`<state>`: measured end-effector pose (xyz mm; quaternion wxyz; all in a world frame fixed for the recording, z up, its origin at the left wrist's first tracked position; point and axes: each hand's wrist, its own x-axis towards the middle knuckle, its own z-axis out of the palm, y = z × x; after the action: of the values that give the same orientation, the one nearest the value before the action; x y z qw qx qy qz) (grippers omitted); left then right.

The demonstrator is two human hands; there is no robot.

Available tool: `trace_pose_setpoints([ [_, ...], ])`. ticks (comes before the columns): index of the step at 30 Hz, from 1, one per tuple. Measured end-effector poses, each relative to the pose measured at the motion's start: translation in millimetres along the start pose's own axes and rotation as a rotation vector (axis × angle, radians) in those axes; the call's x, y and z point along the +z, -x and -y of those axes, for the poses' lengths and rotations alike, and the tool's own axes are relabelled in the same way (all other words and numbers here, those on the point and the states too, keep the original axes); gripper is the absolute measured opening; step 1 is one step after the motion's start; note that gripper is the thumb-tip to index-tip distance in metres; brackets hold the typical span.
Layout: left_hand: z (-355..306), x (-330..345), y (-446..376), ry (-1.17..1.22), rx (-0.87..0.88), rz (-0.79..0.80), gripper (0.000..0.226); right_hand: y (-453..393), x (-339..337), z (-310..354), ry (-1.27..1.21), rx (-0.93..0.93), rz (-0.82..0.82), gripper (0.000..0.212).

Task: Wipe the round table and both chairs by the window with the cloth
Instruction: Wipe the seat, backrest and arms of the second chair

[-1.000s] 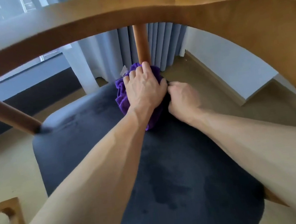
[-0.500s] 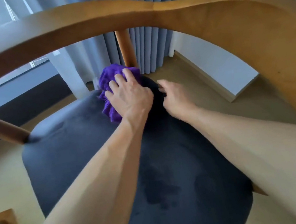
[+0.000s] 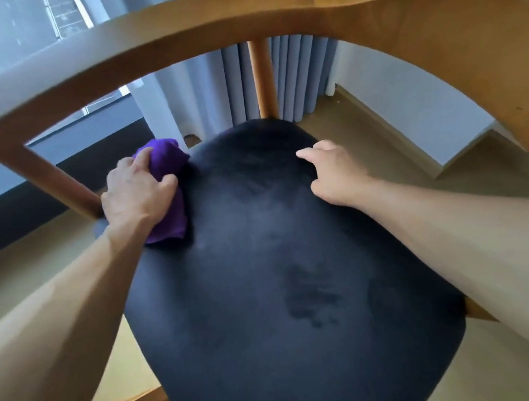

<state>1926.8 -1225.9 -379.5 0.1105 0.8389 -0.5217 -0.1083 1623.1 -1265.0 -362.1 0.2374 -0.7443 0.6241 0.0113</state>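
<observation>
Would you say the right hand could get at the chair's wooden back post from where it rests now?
Probably yes. The right hand rests on the dark seat cushion, and only bare cushion lies between it and the back post. The left hand and purple cloth are off to the side.

Cloth [image 3: 166, 181]: purple, bunched into a crumpled wad, sitting on the far-left edge of the chair seat, right next to the left wooden post. Upper part balled up, lower flap lies flat on the seat. Left hand [image 3: 135, 194] grips it from above, thumb and fingers curled round it.

Chair [image 3: 269, 286]: dark navy velvety seat pad, rounded shape, nap shows darker smudges near centre. Wooden frame, light honey tone, one curved rail wrapping round as back and armrests, carried on slim posts at left and rear. Stands upright on the floor next to the window. Only one chair in view.
</observation>
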Motion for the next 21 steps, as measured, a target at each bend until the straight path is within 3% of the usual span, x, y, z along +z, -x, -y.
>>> trace_pose_setpoints([
  [2,-7.9,3.6,14.4,0.107,-0.082,-0.039,0.049,7.7,0.0,2.5,0.033,0.01,0.027,0.067],
  [5,-59.3,16.2,50.6,0.198,-0.002,-0.067,0.043,14.3,-2.8,9.6,0.022,0.002,0.026,0.056],
  [8,-114.3,34.1,109.6,0.18,0.283,0.0,0.049,17.9,-3.7,23.5,-0.009,0.044,-0.023,0.047],
  [11,-117.0,41.0,139.6,0.185,0.595,0.1,0.058,25.5,-2.3,27.7,0.031,0.085,-0.02,0.036],
  [14,-64.6,24.1,105.6,0.057,0.728,0.032,0.058,26.6,-0.7,24.9,0.046,0.088,0.027,0.06],
  [16,-18.9,7.4,79.4,-0.068,0.663,-0.039,0.059,27.0,2.9,28.5,0.096,0.078,0.058,0.07],
  [21,63.0,-17.8,44.8,-0.218,0.254,-0.11,0.055,26.8,7.9,30.3,0.218,0.016,0.093,0.077],
])
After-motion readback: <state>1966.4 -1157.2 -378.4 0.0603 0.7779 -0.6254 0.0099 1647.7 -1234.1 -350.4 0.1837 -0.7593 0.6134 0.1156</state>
